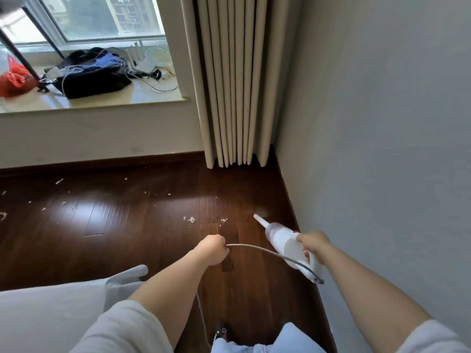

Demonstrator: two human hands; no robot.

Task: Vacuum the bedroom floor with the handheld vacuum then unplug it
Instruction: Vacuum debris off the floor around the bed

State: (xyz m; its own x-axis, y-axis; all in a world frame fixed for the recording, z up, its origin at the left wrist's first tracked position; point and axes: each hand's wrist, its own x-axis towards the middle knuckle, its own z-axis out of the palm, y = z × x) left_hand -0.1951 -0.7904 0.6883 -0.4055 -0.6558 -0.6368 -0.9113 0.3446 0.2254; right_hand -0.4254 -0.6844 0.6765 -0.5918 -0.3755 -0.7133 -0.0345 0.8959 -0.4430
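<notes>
My right hand (314, 243) grips the handle of a white handheld vacuum (283, 238). Its narrow nozzle (259, 219) points down and away at the dark wooden floor (127, 225), close to the right wall. My left hand (212, 248) is curled round the vacuum's grey cord (265, 251), which arcs from that hand to the rear of the vacuum. Another stretch of the cord hangs down below my left forearm. Small white scraps (191, 220) lie on the floor just left of the nozzle, and more scraps are scattered further left.
Beige curtains (237, 85) hang in the corner ahead. A grey wall (382, 123) runs along the right. A window ledge (102, 103) at the back left holds a black bag, cables and a red bag. A bed corner with pale bedding (51, 309) is at lower left.
</notes>
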